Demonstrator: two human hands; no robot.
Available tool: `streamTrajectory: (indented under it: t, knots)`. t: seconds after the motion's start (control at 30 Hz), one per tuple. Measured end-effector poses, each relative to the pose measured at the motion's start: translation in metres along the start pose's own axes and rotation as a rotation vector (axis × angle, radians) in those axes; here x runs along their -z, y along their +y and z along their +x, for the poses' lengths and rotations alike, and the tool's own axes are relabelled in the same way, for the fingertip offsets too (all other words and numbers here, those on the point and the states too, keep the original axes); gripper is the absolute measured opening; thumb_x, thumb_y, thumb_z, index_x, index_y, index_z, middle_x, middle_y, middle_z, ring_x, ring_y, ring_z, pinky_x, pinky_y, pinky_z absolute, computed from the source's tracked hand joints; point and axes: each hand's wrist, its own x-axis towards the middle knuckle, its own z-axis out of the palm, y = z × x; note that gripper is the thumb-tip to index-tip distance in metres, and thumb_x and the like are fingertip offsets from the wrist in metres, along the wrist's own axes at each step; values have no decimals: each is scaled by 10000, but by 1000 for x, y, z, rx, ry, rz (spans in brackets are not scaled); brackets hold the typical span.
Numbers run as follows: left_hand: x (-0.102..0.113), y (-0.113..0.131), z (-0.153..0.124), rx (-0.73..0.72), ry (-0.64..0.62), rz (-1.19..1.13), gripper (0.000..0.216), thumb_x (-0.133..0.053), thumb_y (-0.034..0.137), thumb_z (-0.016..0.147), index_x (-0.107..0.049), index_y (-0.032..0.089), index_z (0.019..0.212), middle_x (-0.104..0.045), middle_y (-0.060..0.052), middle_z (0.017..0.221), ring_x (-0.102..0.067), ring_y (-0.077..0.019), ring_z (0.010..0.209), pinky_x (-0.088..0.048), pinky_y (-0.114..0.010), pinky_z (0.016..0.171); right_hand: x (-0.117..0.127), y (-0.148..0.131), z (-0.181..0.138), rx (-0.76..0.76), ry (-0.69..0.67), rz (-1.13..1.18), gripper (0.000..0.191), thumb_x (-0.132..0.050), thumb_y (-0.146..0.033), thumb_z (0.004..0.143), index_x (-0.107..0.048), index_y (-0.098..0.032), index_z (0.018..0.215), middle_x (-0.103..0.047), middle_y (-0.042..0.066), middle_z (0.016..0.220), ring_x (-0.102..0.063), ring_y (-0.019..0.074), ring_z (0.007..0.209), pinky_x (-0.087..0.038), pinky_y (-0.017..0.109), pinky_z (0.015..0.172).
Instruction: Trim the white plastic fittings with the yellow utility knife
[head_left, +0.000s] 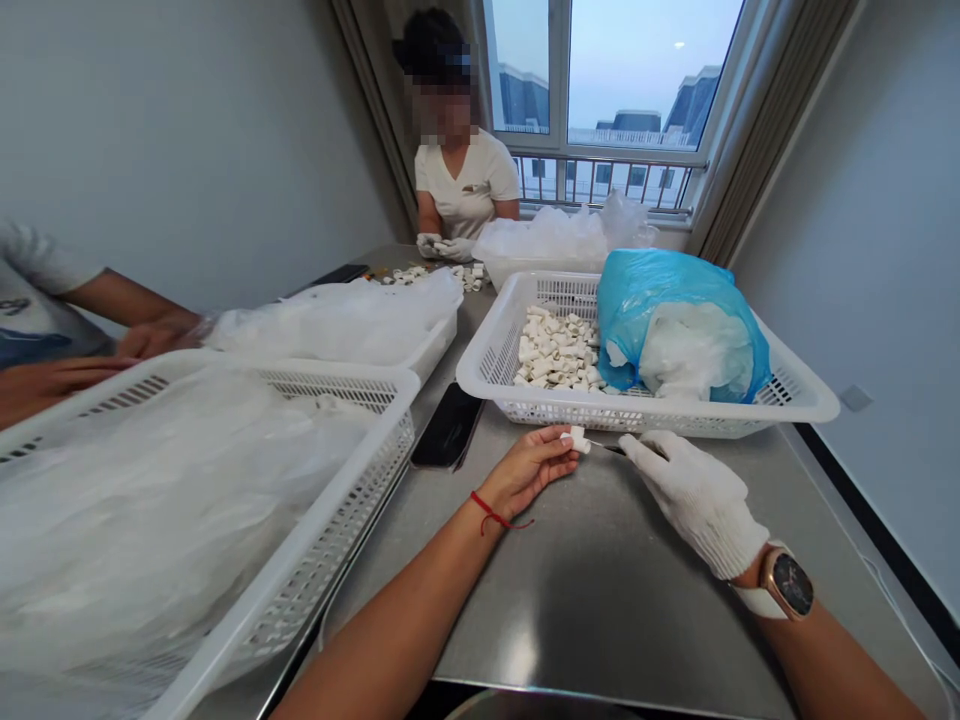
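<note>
My bare left hand [531,468], with a red string at the wrist, pinches a small white tube piece [577,438] just above the steel table [600,590]. In a white knit glove, my right hand [694,497] grips a thin dark-handled tool [609,449] whose tip points at that piece. A watch sits on my right wrist. Both hands hover in front of a white basket [795,405] that holds several white tube pieces [555,350] and a blue plastic bag [679,325].
A dark phone [448,427] lies left of my left hand. A large white basket lined with clear plastic [247,600] fills the left. A person in white opposite handles pieces [469,275]; another person's arms [90,345] reach in at left.
</note>
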Motion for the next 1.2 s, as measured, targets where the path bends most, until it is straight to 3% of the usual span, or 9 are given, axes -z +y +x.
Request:
streamTrajectory:
  t: [0.4, 1.0, 1.2]
  knots:
    - [0, -3, 0, -40, -47, -12, 146, -699, 50, 769, -691, 90, 910, -711, -56, 790, -659, -90, 662, -560, -179, 652, -4, 0, -2, 26, 29, 8, 452, -477, -106, 900, -520, -272, 1319, -648, 33, 1105, -584, 144, 841, -379, 255, 641]
    - [-1, -1, -1, -45, -35, -16, 167, -615, 11, 772, -694, 77, 903, -715, -78, 772, -652, -105, 625, -553, -200, 629, -1, -4, -1, 4, 53, 63, 341, -472, -203, 945, -562, -276, 1265, -653, 21, 1033, -592, 129, 791, -359, 254, 593]
    - [-3, -2, -1, -73, -3, 11, 151, -596, 26, 766, -688, 69, 877, -718, -86, 763, -645, -98, 587, -549, -195, 625, -1, -4, -2, 18, -33, 101, 350, -461, -227, 955, -546, -279, 1291, -640, 32, 1052, -594, 124, 762, -371, 251, 599]
